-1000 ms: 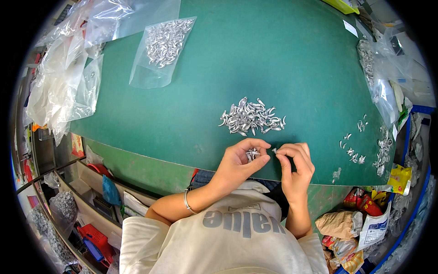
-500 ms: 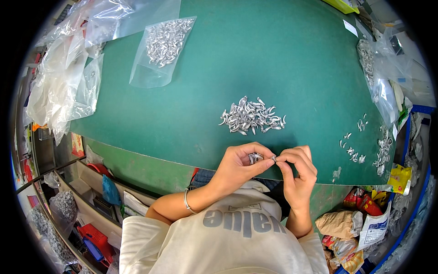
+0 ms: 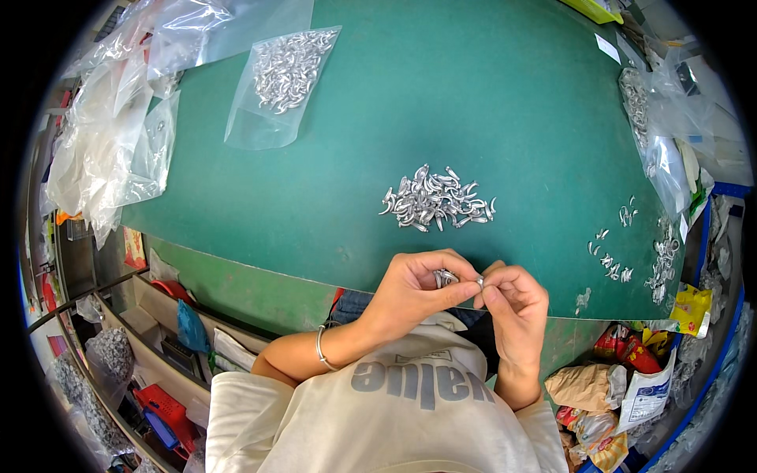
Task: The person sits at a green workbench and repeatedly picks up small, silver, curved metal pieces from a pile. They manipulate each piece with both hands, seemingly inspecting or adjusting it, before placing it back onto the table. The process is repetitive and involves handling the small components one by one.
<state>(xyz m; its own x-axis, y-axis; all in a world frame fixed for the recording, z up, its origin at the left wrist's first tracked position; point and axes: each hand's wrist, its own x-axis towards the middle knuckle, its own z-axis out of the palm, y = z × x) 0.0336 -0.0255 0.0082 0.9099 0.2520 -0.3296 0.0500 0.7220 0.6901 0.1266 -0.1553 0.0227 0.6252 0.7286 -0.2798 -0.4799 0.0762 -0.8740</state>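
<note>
Both hands meet at the near edge of the green table, just below a loose pile of small curved silver metal pieces (image 3: 430, 199). My left hand (image 3: 410, 293) is closed, with a few more silver pieces (image 3: 446, 277) tucked inside its curled fingers. At its thumb and fingertip it pinches one small silver metal piece (image 3: 480, 281). My right hand (image 3: 516, 303) is closed too, its thumb and forefinger gripping the same piece from the other side. Fingertips cover most of that piece, so its full shape is hidden.
A clear bag of silver pieces (image 3: 290, 75) lies at the far left, beside crumpled plastic bags (image 3: 102, 158). Small scattered bits (image 3: 611, 268) and a heap of metal scraps (image 3: 662, 264) lie along the right edge. An open drawer (image 3: 213, 323) sits below left.
My right hand's fingers have shifted, the forefinger now lower and the thumb pressed nearer the left fingertips. The small piece has moved slightly right and down. The pile stays as it was.
</note>
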